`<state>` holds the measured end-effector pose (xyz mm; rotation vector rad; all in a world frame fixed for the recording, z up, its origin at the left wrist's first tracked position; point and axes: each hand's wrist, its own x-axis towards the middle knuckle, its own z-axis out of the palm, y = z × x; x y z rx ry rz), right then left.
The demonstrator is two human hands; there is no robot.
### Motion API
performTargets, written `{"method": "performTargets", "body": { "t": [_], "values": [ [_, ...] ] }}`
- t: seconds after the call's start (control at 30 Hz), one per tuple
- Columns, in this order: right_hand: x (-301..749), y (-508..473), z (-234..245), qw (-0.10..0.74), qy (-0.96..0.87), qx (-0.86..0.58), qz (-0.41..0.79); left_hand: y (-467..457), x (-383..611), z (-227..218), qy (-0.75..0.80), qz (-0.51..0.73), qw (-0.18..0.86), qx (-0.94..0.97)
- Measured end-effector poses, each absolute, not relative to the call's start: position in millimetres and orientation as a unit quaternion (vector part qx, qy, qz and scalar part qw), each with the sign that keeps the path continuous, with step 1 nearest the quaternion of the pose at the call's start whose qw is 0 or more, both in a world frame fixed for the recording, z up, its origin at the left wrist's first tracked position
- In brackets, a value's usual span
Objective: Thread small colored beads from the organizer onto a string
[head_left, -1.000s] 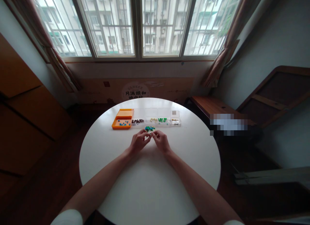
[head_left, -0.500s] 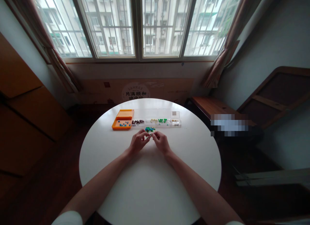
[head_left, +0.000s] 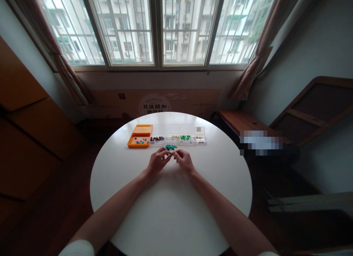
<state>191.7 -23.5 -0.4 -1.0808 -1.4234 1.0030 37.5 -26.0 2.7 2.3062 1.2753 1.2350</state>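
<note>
My left hand (head_left: 159, 159) and my right hand (head_left: 182, 159) meet fingertip to fingertip over the middle of the white table (head_left: 168, 204). Both are closed in a pinch on something very small, mostly hidden by the fingers, too small to name. Just beyond the fingertips lies a pile of small blue and green pieces (head_left: 171, 147), like tiny building blocks. An open orange box (head_left: 138, 145) with several blue pieces stands behind and left of my left hand. Beyond the pile, a clear compartment box holds dark brown pieces (head_left: 157, 138), cream pieces (head_left: 175, 137) and green pieces (head_left: 185, 137).
A smaller clear box (head_left: 201, 142) with yellowish pieces stands at the right end of the row. Right of the round table is a wooden bench (head_left: 242, 123). Orange-brown cabinets (head_left: 24, 138) stand at the left, and a barred window fills the back.
My fingertips have shifted very slightly around the small thing between them. The boxes and the pile have stayed in place.
</note>
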Motion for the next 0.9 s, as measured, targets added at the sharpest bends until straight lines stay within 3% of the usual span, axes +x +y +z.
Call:
{"method": "performTargets", "body": {
  "t": [0.9],
  "values": [
    [190.5,-23.9,-1.1,0.525,-0.599,-0.434,0.420,-23.8,37.3,-0.1,0.411,0.446,0.148,0.782]
  ]
}}
